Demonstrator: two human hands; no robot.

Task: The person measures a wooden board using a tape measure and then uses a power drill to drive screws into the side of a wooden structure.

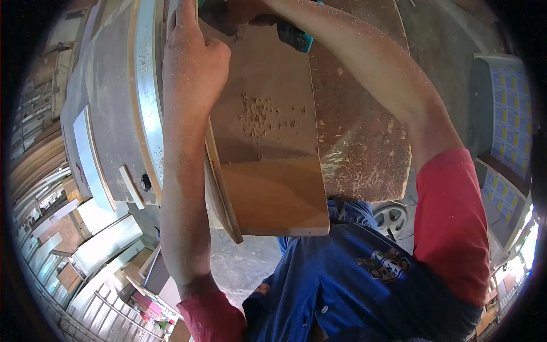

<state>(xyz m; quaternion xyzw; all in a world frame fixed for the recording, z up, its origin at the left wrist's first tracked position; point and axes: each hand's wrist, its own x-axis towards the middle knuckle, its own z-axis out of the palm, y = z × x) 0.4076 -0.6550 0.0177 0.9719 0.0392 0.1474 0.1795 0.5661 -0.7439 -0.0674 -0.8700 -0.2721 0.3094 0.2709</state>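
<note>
A wooden board (268, 142) is steadied by the left hand (191, 62), clasped over its edge; the right hand, probably gripping a teal tool (299, 39), is cropped. Steady pressure is needed next.

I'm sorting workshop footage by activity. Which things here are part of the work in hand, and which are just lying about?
In use:
left hand steadying the wooden board
right hand, mostly cut off at the top edge, on a teal tool
wood chips

Lying about:
stained workbench top
grey panel
</note>
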